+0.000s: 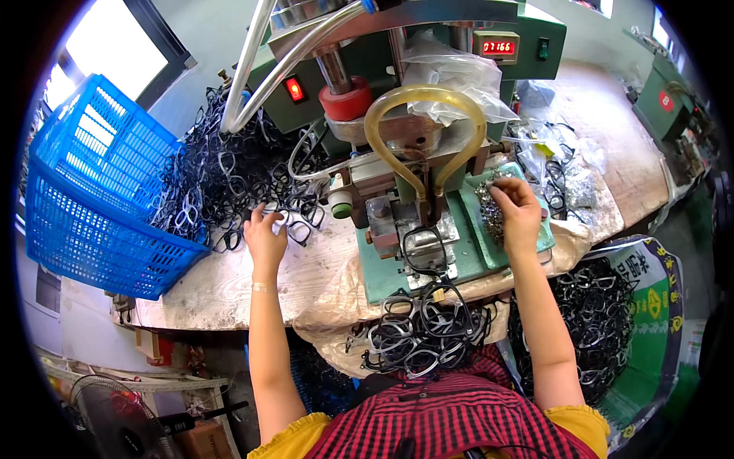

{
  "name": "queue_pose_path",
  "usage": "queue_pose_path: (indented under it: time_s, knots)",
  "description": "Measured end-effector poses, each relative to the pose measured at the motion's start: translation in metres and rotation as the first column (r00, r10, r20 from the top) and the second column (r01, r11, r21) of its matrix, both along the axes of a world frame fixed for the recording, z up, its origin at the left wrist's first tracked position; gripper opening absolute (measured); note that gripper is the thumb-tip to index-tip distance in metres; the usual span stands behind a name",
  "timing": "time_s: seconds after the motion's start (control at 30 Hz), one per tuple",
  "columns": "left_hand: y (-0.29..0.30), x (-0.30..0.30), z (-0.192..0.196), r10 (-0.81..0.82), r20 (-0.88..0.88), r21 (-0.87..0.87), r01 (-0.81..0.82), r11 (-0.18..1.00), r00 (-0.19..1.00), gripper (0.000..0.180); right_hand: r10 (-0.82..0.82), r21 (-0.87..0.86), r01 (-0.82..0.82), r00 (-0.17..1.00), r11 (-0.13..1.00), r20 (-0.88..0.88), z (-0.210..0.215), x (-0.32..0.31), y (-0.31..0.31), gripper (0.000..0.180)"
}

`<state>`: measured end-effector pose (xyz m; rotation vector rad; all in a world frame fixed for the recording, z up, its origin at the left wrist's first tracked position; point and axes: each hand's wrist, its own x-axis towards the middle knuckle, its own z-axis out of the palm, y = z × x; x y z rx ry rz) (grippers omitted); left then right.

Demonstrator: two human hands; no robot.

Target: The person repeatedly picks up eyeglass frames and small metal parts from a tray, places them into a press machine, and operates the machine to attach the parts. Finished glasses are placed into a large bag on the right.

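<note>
Hands at the green machine
L hand open on black frames, 9 o'clock; R hand pinched small metal parts, 3 o'clock.

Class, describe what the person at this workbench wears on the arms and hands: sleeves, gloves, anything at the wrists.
Both forearms are bare from elbow to wrist. The left hand and the right hand wear no gloves. A thin pale band circles the left wrist; the right wrist shows nothing. Short yellow sleeves with gathered edges end near the elbows, beneath a red and black checked apron over the chest.
</note>
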<state>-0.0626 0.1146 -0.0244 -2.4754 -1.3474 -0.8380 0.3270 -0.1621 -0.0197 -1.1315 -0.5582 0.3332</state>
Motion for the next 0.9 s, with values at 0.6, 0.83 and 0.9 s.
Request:
queue_pose_path:
  time_s: [0.6,0.83,0.9]
  knots:
    - [-0.060,0.048,-0.010,-0.099,0.858,-0.107,0.365,0.925,0.504,0.028,0.059,-0.140,0.031,0.803,0.990,0.593,0.078,-0.060,-0.019,0.014]
    - [-0.129,0.071,0.015,0.164,0.986,-0.150,0.658,0.738,0.040,0.009,0.040,-0.066,-0.007,0.850,0.998,0.525,0.071,-0.077,-0.011,0.011]
    - [-0.154,0.087,0.069,-0.075,0.989,0.146,0.788,0.598,-0.127,0.007,0.112,-0.083,-0.086,0.911,0.993,0.398,0.068,-0.083,-0.005,0.023]
